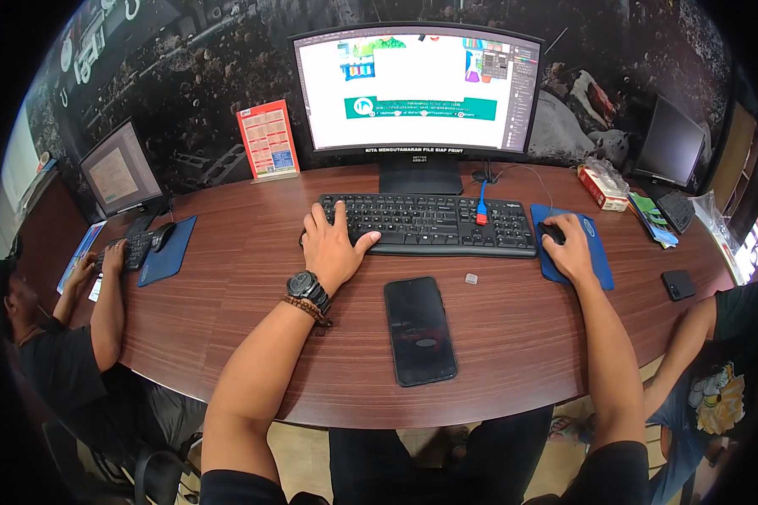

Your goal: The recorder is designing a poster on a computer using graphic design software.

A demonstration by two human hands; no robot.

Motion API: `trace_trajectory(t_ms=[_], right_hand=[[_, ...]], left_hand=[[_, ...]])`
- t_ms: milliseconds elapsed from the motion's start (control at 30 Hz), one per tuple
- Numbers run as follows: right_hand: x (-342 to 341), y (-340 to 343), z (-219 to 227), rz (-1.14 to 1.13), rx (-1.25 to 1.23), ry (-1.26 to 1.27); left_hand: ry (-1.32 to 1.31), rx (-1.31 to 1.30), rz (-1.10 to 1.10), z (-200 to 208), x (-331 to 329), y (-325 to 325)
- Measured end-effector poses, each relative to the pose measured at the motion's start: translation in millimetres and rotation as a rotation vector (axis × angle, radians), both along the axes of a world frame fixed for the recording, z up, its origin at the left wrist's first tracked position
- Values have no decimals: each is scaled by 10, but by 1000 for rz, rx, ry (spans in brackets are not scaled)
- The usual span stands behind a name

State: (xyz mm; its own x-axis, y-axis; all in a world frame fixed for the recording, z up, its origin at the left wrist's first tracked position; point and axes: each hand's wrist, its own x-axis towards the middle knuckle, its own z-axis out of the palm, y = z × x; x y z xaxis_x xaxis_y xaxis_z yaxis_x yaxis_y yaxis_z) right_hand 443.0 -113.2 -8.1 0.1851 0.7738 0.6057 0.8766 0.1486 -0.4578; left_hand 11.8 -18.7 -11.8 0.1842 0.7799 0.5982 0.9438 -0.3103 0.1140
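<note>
My left hand (335, 249) rests on the left end of a black keyboard (434, 225), fingers spread over the keys and thumb out to the right. A black watch (308, 291) and a beaded bracelet circle that wrist. On a blue mouse pad (596, 257), my right hand (572, 247) is wrapped round a black computer mouse (552, 233), partly hidden under the fingers. A blue-and-red cable end (482, 210) lies across the keyboard's right part. Beyond the keyboard stands a wide monitor (413, 88) showing a design page with a green banner.
A dark phone (421, 331) lies between my forearms, near a small pale square piece (472, 279). A red desk calendar (268, 140) stands left of the monitor. At left, a person types at another keyboard (135, 252); another person sits at right, near a black case (678, 284).
</note>
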Motion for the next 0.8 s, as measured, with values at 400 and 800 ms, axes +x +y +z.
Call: trace_trajectory(t_ms=[400,800], right_hand=[[-6,-3,1,3,14,-6],[2,0,-7,6,20,-17]], left_hand=[[-9,-40,-15,22,5,-23],[-30,-85,-20,61,20,-54]])
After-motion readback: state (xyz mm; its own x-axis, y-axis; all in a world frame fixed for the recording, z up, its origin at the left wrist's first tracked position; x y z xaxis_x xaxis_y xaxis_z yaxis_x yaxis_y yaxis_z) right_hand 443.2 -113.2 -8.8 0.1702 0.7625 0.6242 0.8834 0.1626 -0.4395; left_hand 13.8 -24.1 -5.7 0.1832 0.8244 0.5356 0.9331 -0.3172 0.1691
